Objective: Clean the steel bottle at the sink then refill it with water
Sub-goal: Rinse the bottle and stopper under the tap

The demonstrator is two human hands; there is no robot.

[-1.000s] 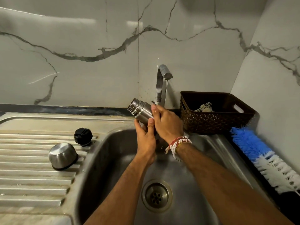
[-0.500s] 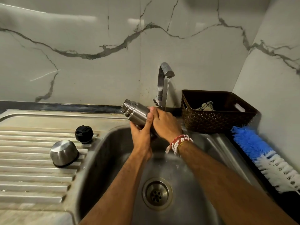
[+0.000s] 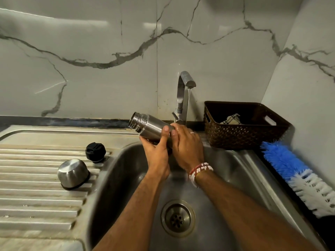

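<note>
Holding the steel bottle over the sink basin, both hands wrapped on it. Bottle is tilted near horizontal, open threaded mouth pointing up-left, body running down-right into the hands. Left hand grips from below, thumb up across the body. Right hand clasps the lower end from the right, fingers over the top; ring on one finger, red and white bead bracelet on the wrist.

Tap is running: thin stream drops from the spout onto the right hand's fingers, right where they meet the bottle. Mouth sits left of the stream, not under it.

On the ribbed drainboard, left of the basin: black stopper near the basin edge, steel cup lid upside down in front of it, the two close but apart.

Right of the tap: brown woven basket on the counter, checked cloth inside. Blue and white bottle brush lies along the right wall. Drain is open, no standing water visible.
</note>
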